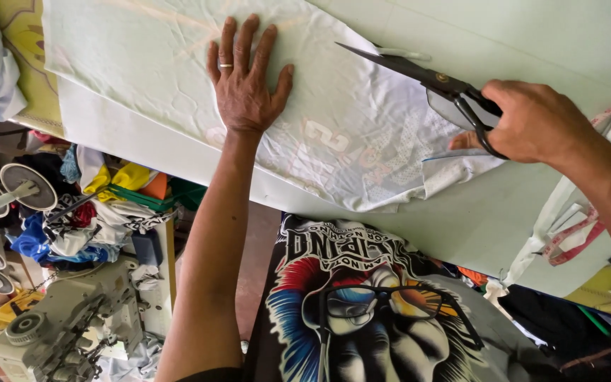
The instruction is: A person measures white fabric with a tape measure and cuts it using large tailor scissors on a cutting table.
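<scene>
Scissors [419,74] in right hand [532,120] (over fabric [178,71])

- Grey sewing machine [65,329] sits low at the left
- White thread-cone stands [8,191] line the left edge
- Jumbled colourful fabric scraps [100,205] heaped beside them
- Pink-edged measuring tape [574,237] dangles at the right, off the pale cutting table [489,219]
</scene>
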